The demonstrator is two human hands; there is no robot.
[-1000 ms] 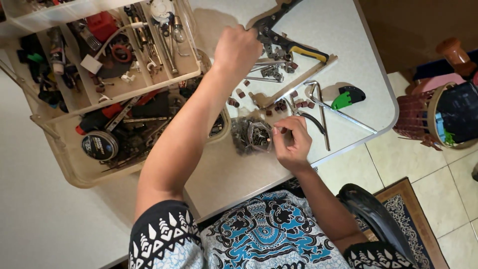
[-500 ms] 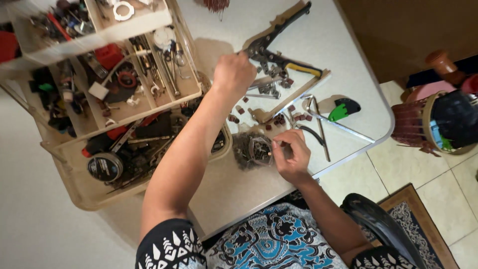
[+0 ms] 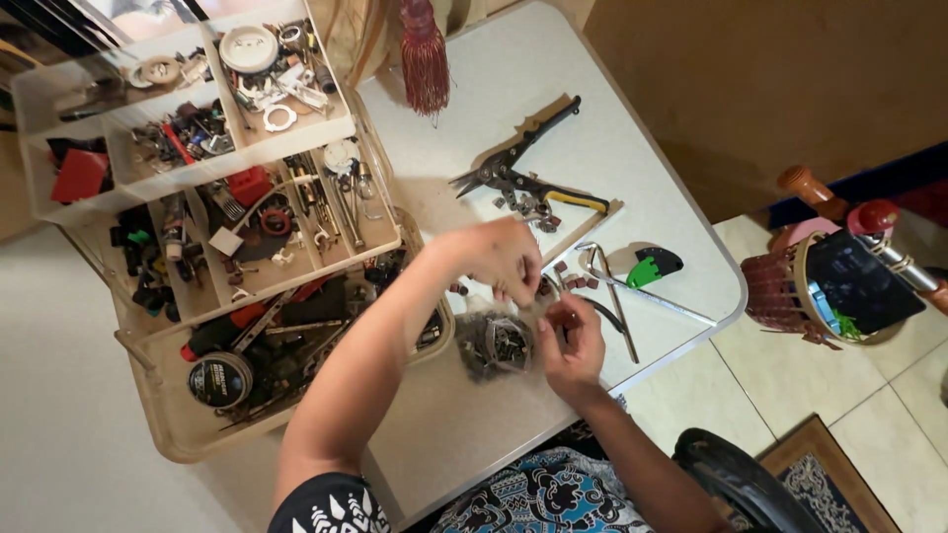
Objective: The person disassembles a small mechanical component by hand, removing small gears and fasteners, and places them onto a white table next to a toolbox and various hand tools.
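Both hands meet over a small round dark metal part (image 3: 497,343) near the front edge of the white table (image 3: 632,128). The right hand (image 3: 576,341) has its grip pinched on something too small to make out, just right of the part; the left hand (image 3: 504,259) hovers above and behind it, fingers curled downward — whether that grip holds anything cannot be told. The round part lies directly below the left hand and just left of the right, the right hand being the nearer. Small reddish-brown pieces (image 3: 573,279) are scattered just beyond the hands. Farther back lie tin snips (image 3: 513,163), their long axis running diagonally away, and a green-handled tool (image 3: 652,266). To the left stands an open tiered toolbox (image 3: 212,207) — crowded with hardware.
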